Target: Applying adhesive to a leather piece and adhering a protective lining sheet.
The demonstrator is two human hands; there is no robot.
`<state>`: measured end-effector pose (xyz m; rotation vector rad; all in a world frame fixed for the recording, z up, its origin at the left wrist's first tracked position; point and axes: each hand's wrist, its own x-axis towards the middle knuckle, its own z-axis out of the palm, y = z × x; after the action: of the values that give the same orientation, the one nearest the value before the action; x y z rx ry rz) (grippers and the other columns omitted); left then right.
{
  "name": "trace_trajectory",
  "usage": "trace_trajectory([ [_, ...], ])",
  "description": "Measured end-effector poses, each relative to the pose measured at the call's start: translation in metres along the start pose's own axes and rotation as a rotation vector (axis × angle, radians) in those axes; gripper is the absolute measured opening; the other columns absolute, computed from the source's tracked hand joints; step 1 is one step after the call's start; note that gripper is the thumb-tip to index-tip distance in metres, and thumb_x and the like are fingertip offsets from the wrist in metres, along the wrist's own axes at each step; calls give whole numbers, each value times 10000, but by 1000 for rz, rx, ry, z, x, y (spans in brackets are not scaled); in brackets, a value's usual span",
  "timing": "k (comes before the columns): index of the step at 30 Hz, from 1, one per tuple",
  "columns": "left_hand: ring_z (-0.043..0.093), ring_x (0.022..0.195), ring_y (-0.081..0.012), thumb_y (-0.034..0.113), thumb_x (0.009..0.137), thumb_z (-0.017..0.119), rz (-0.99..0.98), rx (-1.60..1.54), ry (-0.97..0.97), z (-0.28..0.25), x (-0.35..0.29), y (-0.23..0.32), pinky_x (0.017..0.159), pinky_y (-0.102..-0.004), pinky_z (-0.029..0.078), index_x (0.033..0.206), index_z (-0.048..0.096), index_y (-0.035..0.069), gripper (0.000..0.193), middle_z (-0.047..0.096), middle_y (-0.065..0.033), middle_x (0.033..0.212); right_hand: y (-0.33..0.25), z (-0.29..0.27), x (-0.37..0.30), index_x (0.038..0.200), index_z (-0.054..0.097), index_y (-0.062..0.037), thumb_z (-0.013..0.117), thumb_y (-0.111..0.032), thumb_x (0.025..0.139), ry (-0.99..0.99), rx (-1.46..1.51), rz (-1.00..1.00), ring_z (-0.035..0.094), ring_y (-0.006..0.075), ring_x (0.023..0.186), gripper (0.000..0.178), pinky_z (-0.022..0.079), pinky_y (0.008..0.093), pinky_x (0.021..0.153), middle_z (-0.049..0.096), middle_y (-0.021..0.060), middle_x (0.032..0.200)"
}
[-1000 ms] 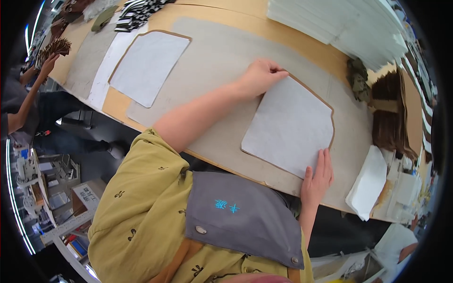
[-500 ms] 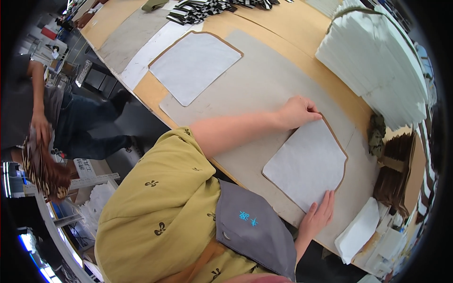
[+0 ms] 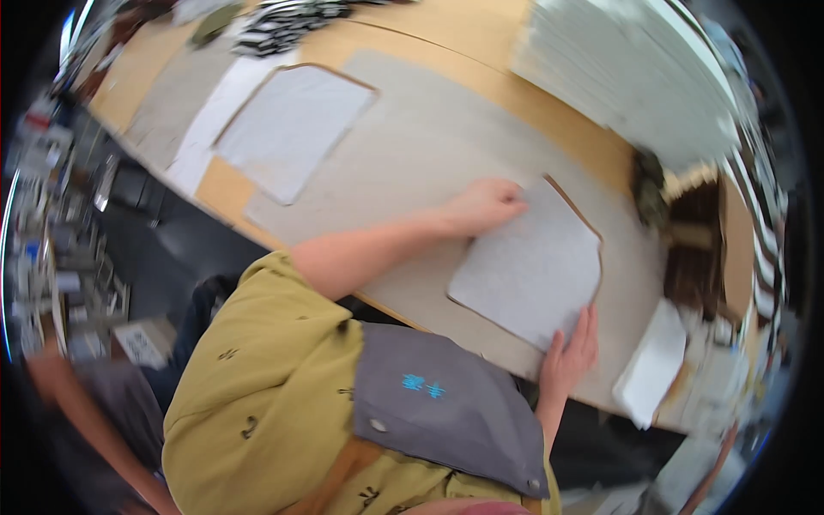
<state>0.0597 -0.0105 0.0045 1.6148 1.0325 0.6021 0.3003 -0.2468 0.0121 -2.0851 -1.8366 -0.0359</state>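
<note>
plainly, from my distant seat i count two bare hands. the left hand [image 3: 491, 209] is curled, thumb and fingers bunched at the upper left edge of one white panel [image 3: 532, 266]; blur keeps me from telling whether it grips that edge. the right hand [image 3: 569, 354] is unclosed, its fingers stretched along the panel's lower right edge. that panel lies on the grey board [image 3: 412, 129] between both hands, a thin brown border along its far side. i count two such panels: the second white panel [image 3: 296, 133] lies well apart, farther off to the left, and open board between them leaves room, though the left forearm crosses part of it. the right wrist passes over the near edge of the table [image 3: 463, 34]. rightward, past a strip of bare board, i find one white pad [image 3: 652, 365] and one brown bundle [image 3: 691, 266]. farther out are one tall stack of white sheets [image 3: 627, 77] and one heap of striped strips [image 3: 279, 26]. one co-worker [image 3: 99, 421] is at my lower left.
</note>
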Motion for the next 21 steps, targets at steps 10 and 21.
trace_trajectory([
  [10, 637, 963, -93, 168, 1037, 610, 89, -518, 12, -9, -35, 23, 858, -284, 516, 1151, 702, 6, 219, 730, -27, 1044, 4, -12, 24, 1532, 394, -43, 661, -258, 968, 182, 339, 236, 532, 295, 1330, 659, 434, 401, 1034, 506, 176, 1496],
  [21, 678, 1020, -139, 193, 1053, 584, -73, -903, 174, -34, -62, 23, 882, -317, 562, 1215, 645, 22, 243, 709, -65, 1146, -29, -40, 54, 1058, 715, 18, 727, -189, 961, -21, 1278, 586, 545, 42, 778, 229, 422, 218, 672, 664, -34, 875],
])
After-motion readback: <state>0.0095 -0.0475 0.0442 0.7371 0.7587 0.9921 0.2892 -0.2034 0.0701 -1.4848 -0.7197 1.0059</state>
